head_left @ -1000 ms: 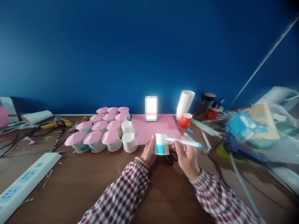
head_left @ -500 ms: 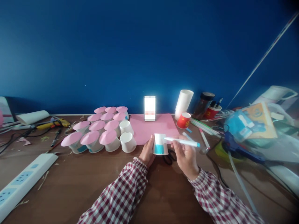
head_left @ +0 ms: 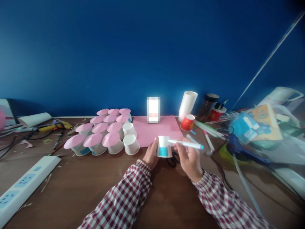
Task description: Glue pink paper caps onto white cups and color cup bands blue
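Left hand (head_left: 151,156) clamped on a paper cup (head_left: 164,152), thumb along its side, rest of the grip hidden behind; right hand (head_left: 190,160) pinching a white marker (head_left: 189,144) with a blue end. Cup is upside down between the hands, wide rim low, blue patch on the lower wall facing the camera. Marker tip is at the white part above the patch, can't tell if it's actually touching. Black finger loops (head_left: 173,161) stick out just beside the cup, toward the right hand. Pink sheet (head_left: 154,135) lies flat on the brown bench (head_left: 166,200) beyond the hands. Left of the sheet: pink-topped cups (head_left: 111,140) in rows, plus two plain white cups (head_left: 131,144) upside down. Right of the sheet: leaning stack of white cups (head_left: 188,103), red cup (head_left: 187,122) in front of it, dark-lidded jar (head_left: 207,107) farther right. Power strip (head_left: 30,183) at near left
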Tool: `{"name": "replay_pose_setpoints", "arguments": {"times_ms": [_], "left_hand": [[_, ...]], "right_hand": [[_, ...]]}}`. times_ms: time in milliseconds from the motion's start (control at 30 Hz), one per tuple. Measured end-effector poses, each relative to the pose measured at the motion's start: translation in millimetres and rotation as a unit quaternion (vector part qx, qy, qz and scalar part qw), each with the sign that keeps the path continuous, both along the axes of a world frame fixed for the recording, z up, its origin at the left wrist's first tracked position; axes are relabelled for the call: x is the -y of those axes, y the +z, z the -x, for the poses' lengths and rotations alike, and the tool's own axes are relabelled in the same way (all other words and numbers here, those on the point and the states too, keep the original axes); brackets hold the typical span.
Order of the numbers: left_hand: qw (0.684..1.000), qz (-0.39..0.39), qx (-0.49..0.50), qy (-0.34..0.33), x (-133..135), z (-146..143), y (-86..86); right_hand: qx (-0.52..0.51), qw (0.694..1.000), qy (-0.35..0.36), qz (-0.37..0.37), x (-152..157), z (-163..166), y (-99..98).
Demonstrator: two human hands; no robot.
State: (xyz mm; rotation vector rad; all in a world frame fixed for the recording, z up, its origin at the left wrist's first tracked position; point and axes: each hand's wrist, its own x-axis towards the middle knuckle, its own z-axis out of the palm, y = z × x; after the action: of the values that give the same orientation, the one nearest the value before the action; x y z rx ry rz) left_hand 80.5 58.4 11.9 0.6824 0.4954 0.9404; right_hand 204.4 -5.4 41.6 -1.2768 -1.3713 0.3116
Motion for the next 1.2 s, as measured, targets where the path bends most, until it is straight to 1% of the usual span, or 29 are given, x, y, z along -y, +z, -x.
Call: {"name": "replay_pose_setpoints", "arguments": {"times_ms": [267,500,700,967,1100,1200], "left_hand": [[1.0,-0.004,-0.007,-0.003,-1.4,0.3,-4.0],[1.0,-0.022,-0.006,0.003,-0.2,0.6,-1.4],[1.0,-0.029,-0.006,-0.006,-0.6,0.2,-0.8],[1.0,-0.014,-0.005,0.0,-1.1,-0.3,-3.0],[1.0,0.0,-0.007,-0.001,-1.1,0.0,-1.7],[1.0,-0.004,-0.001,-0.006,-1.5,0.3,-0.6]], "right_hand": [[0.007,1.0,0.003,0.003,0.8,-1.0,2.0],[0.018,1.0,0.003,-0.002,-0.3,-2.3,1.3],[0.016,1.0,0.003,-0.007,-0.6,-2.8,-0.1],[0.024,1.0,0.004,0.0,0.5,-1.7,-0.2],[0.023,1.0,0.003,-0.002,0.1,-1.9,0.2],[0.022,1.0,0.003,-0.005,-0.2,-2.2,0.8]]}}
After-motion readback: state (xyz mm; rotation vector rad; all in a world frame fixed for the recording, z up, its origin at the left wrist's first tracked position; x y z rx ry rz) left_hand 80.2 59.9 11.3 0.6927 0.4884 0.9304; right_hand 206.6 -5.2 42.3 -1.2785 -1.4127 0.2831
